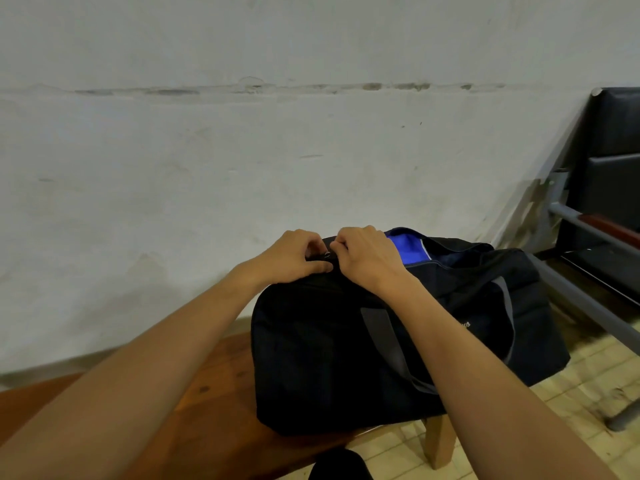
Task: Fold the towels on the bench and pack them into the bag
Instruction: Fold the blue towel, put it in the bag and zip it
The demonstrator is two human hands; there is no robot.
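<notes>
We're working the zip end of the black soft fabric duffel bag [346,358], which is sitting on the brown wooden surface [214,403], right end overhanging toward the tiled floor [554,427]. Left hand [294,258] is curling fingers + thumb onto the bag top beside the small metal zip pull [326,255], looks like it's gripping fabric. Right hand [367,258] is curled at the same spot, fingertips on/at the pull; exact pinch hidden by knuckles, can't tell 100%.

Zip is part open at the right end: blue towel cloth [405,242] is showing inside the mouth. No loose towels visible on the surface, so prob. the closing stage.

Handling, our read:
- bag = limp fabric, no frame, sagging; top will bunch under zip pull unless the other hand is tensioning it
- prob. light, towels only; could slide on smooth wood
- best hold: pull tab w/ one hand, fabric just behind slider w/ other
- for lifting: grey webbing strap handles [384,337] draping over the front
- risk: towel edge snagging in zip teeth
</notes>
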